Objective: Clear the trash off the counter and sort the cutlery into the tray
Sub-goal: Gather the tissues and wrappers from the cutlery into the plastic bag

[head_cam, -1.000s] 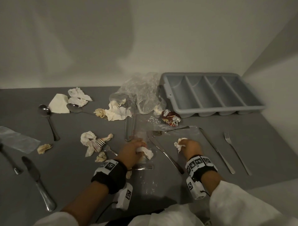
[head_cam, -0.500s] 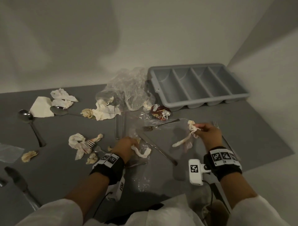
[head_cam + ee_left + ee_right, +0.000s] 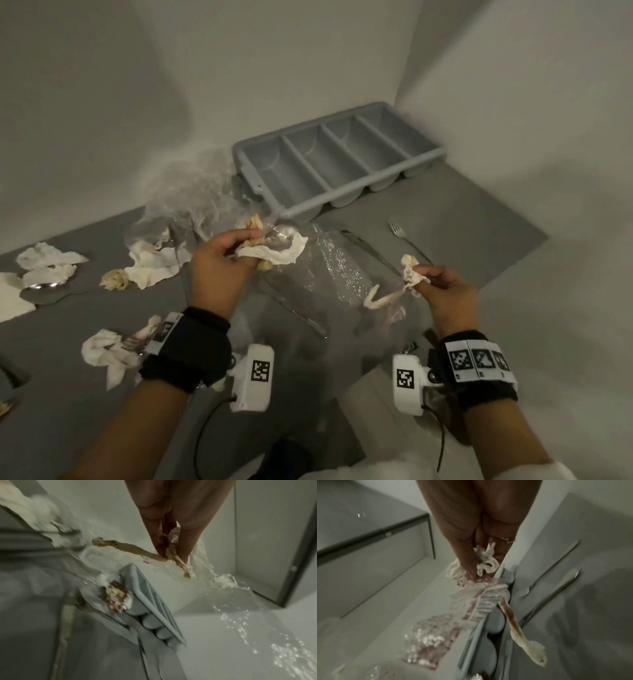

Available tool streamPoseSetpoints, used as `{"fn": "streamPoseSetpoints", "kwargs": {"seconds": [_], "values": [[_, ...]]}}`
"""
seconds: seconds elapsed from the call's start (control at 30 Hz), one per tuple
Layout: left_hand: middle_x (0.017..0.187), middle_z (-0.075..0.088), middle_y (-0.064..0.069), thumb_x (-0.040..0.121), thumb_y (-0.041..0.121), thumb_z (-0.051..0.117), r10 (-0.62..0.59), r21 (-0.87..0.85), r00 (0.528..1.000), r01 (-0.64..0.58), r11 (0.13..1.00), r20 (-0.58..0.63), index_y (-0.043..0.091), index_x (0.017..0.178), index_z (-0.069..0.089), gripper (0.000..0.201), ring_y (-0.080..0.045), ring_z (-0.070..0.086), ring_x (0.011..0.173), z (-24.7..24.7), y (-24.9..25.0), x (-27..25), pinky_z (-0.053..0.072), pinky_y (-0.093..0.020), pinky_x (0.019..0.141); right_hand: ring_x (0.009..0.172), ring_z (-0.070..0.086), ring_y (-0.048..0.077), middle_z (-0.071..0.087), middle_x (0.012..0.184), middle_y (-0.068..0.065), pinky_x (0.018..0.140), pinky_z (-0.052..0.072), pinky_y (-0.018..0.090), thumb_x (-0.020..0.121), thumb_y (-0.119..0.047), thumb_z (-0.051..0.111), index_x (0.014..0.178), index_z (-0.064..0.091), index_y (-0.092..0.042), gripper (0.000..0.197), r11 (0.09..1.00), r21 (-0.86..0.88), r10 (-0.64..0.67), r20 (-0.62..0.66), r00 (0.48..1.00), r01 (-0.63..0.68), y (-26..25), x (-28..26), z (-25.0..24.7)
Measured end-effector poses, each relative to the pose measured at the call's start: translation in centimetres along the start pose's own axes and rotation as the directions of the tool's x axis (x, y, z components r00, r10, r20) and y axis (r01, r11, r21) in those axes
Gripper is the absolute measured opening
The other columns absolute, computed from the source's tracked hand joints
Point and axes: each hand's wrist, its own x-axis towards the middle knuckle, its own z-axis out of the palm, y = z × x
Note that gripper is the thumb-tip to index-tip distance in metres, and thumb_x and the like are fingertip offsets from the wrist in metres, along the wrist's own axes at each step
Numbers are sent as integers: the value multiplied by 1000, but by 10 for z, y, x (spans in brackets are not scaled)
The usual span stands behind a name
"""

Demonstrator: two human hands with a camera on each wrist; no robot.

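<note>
Crumpled napkin [image 3: 274, 251]: white with tan stains, raised above the tabletop [image 3: 455, 240], bunched in the left hand [image 3: 219, 260]; fingers [image 3: 246, 236] curl round it, loose ends spilling out to the right.
Clear plastic sheet [image 3: 329, 274]: stretched between both hands, one edge caught in the left-hand grip with the napkin, the other pinched by the right.
Twisted napkin strip [image 3: 409, 274]: pinched in the right hand [image 3: 445, 294] between thumb and fingertips, its tail hanging down toward the plastic.
Cutlery tray [image 3: 346, 202]: grey, four compartments, at the back against the corner walls.
Fork [image 3: 406, 240]: flat on the tabletop, near the right hand.
Knife [image 3: 294, 313]: lying under the plastic sheet.
More napkins [image 3: 154, 267]: scattered left on the tabletop.
Spoon [image 3: 44, 294]: far left, among those napkins.
</note>
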Motion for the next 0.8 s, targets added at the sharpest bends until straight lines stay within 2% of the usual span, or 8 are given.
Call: {"fn": "streamPoseSetpoints", "kwargs": {"seconds": [0.23, 0.33, 0.4, 0.47, 0.53, 0.63, 0.7, 0.8], "values": [[88, 66, 6, 72, -11, 65, 22, -84, 938, 8, 996, 347, 18, 93, 68, 36, 15, 62, 76, 159, 29, -55, 46, 0, 73, 61, 64, -7, 70, 60, -22, 63, 51, 8, 71, 7, 69, 75, 68, -12, 19, 999, -15, 24, -345, 938, -31, 5, -29, -158], [85, 66, 3, 72, -12, 64, 8, -108, 873, 51, 993, 487, 8, 98, 68, 33, 12, 63, 71, 235, 32, -91, 47, -1, 69, 59, 63, -8, 70, 57, -18, 60, 51, 5, 70, 7, 70, 71, 67, -14, 22, 995, -38, 61, -473, 879, -90, 19, -52, -228], [90, 67, -1, 74, -8, 64, 13, -107, 818, 59, 992, 575, 13, 100, 67, 34, 4, 65, 78, 284, 30, -116, 49, -2, 73, 56, 63, -9, 69, 64, -11, 54, 51, 7, 71, 7, 70, 70, 67, -16, 24, 989, -47, 92, -546, 833, -140, 32, -65, -267], [97, 67, -4, 76, -7, 63, 11, -91, 759, 64, 994, 651, 16, 102, 66, 35, -7, 64, 86, 329, 22, -137, 50, -4, 79, 56, 63, -5, 67, 72, -4, 50, 56, 18, 73, 5, 69, 68, 66, -19, 25, 975, -20, 165, -609, 776, -222, 50, -75, -301], [99, 64, -3, 77, -4, 63, 12, -39, 698, 22, 999, 716, 16, 104, 67, 34, -10, 62, 85, 369, 8, -158, 48, -3, 79, 63, 64, 6, 66, 74, -2, 59, 57, 28, 74, 7, 67, 67, 64, -19, 27, 960, 15, 221, -653, 724, -280, 69, -85, -329], [101, 59, -1, 79, -3, 60, -13, 73, 649, -65, 995, 761, 13, 103, 70, 30, -15, 61, 87, 420, -25, -178, 46, -1, 75, 60, 61, -4, 64, 71, -4, 63, 52, 10, 73, 10, 66, 67, 63, -18, 29, 947, 6, 229, -712, 664, -321, 101, -94, -357], [100, 56, 0, 78, -8, 57, -43, 128, 590, -103, 986, 806, 10, 102, 70, 32, -20, 61, 90, 464, -58, -188, 49, -16, 83, 54, 58, -12, 62, 70, -6, 55, 46, 1, 73, 8, 67, 70, 64, -16, 24, 942, 35, 238, -770, 593, -333, 130, -90, -374], [104, 57, -5, 76, -12, 56, -113, 238, 497, -195, 952, 860, 9, 103, 69, 37, -26, 62, 96, 521, -124, -205, 50, -33, 92, 62, 60, 0, 65, 72, -2, 53, 46, 1, 72, 5, 69, 69, 64, -20, 25, 938, 106, 274, -812, 516, -331, 192, -79, -389]]}}
